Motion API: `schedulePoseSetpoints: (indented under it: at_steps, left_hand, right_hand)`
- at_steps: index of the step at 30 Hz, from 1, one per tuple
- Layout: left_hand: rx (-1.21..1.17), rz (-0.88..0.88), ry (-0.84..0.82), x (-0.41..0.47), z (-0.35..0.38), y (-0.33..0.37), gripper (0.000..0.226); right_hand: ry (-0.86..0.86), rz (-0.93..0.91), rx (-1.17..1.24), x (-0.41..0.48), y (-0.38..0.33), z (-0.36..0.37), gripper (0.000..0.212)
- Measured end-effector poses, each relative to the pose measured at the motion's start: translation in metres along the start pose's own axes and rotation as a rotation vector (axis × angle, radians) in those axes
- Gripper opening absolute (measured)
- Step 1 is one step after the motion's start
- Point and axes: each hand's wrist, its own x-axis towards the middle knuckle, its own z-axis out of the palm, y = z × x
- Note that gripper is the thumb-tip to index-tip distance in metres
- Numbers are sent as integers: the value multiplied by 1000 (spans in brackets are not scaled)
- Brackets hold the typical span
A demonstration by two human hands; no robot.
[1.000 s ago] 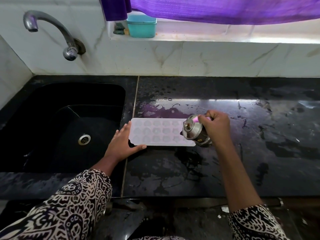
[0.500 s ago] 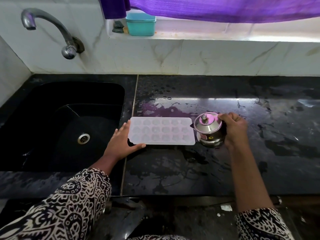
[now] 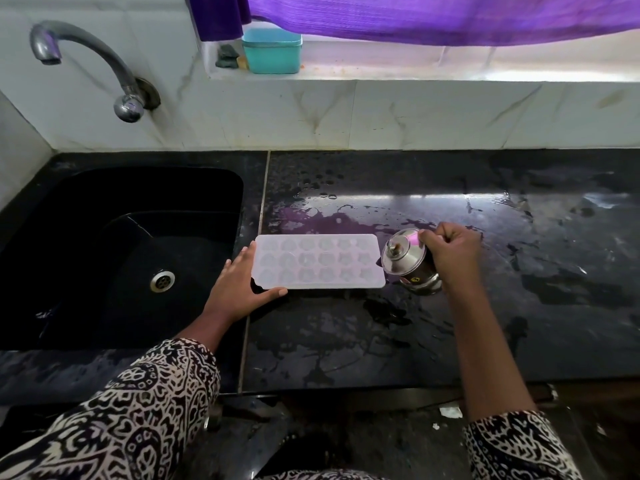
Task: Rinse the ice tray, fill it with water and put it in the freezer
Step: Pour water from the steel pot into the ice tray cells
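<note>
Hands on wet black worktop [image 3: 381, 341]: left hand [image 3: 239, 289] rests at the ice tray [image 3: 318, 261], right hand [image 3: 450, 251] holds a steel pot [image 3: 408, 261].

The ice tray lies flat on the worktop, just right of the sink [image 3: 104, 254], with its long side toward the person. The left hand touches its left end, fingers straight and thumb along the near edge, gripping nothing. The fingers of the right hand are curled round the small steel pot with a knobbed lid, which is tilted toward the right end of the tray and just beside it. I cannot tell whether the pot's base touches the worktop. A tap [image 3: 86, 60] is on the wall above the sink, and a teal box [image 3: 272, 50] stands on the window ledge.
</note>
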Motion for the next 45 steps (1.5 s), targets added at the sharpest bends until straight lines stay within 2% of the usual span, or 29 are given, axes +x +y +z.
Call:
schedulePoseSetpoints:
  at_steps: [14, 45]
  left_hand:
    - [3, -1, 0, 2, 3, -5, 129]
    - [5, -1, 8, 1, 3, -3, 127]
  right_hand:
    - [-32, -90, -157, 3, -1, 4, 37]
    - [-29, -137, -187, 5, -5, 2, 34]
